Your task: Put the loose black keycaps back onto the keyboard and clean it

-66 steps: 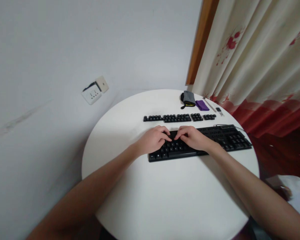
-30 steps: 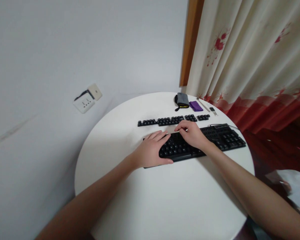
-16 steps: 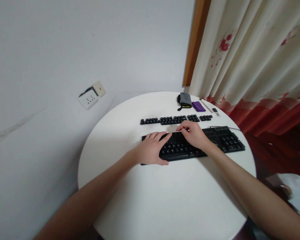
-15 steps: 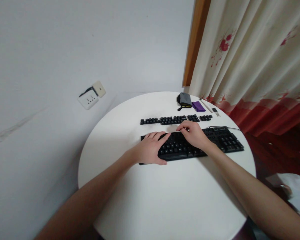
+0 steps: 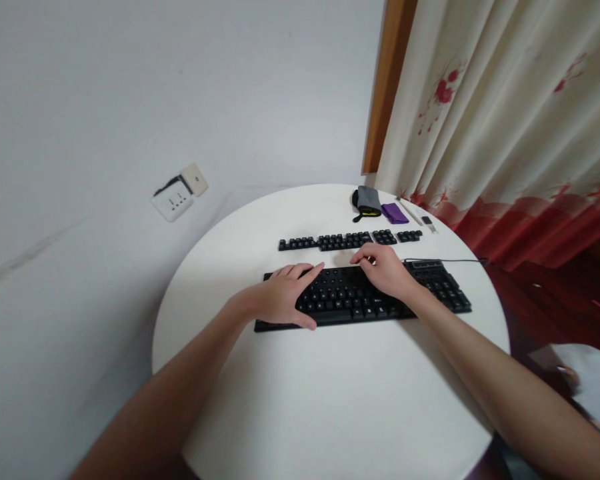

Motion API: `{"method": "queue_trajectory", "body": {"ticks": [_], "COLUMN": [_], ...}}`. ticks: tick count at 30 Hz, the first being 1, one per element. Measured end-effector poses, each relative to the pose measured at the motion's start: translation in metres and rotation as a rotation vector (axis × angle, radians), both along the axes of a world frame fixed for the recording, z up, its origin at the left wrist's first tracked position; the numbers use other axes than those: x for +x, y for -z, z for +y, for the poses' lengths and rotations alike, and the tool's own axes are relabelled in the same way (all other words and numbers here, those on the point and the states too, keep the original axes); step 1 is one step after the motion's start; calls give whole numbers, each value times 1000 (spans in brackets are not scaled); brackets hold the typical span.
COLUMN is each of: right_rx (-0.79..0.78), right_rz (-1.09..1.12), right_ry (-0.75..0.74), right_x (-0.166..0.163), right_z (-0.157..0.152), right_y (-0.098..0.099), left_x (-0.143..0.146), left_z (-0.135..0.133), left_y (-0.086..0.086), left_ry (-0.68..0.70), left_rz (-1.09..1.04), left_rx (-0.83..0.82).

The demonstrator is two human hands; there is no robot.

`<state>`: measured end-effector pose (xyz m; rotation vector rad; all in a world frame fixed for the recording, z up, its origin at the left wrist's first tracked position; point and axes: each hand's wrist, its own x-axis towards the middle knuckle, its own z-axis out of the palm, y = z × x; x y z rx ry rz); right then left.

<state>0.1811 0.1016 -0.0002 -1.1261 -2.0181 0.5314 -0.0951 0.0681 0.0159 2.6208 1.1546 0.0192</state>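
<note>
A black keyboard (image 5: pixel 343 303) lies on the white round table, and its upper rows look partly bare of keycaps. My left hand (image 5: pixel 283 295) spans the keyboard's left end, thumb at the front edge and fingers reaching to the back edge, gripping it. Over the keyboard's back edge, my right hand (image 5: pixel 383 267) has its fingers curled together in a pinch. Whatever is between those fingertips, if anything, is hidden. Behind the keyboard, loose black keycaps (image 5: pixel 345 241) stand in a row of several groups.
At the back right lie a grey pouch (image 5: pixel 369 200), a purple cloth (image 5: pixel 395 213), a thin stick-like tool (image 5: pixel 411 211) and a small brush-like tool (image 5: pixel 429 223). A cable (image 5: pixel 450 260) runs off the right edge of the round table (image 5: pixel 340 393). A wall stands at left, a curtain (image 5: pixel 460 133) at right.
The keyboard has slid left along the table together with my left hand. My right hand has stayed nearly in place, still pinched, so it is now farther right along the keyboard.
</note>
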Motion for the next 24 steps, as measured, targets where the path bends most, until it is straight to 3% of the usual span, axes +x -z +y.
{"method": "queue_trajectory", "body": {"ticks": [9,13,24], "right_rx": [-1,23,-28], "right_rz": [-67,-159,-609], "right_ry": [59,81,111], "right_x": [-1,-7,-42], "right_z": [4,4,16], "right_y": [9,13,4], "left_x": [13,15,44], "left_z": [24,30,61], "left_y": [18,22,11], "left_ry": [-320,-321,-367], "left_rz": [-312,-299,-138], "left_rx": [186,187,147]}}
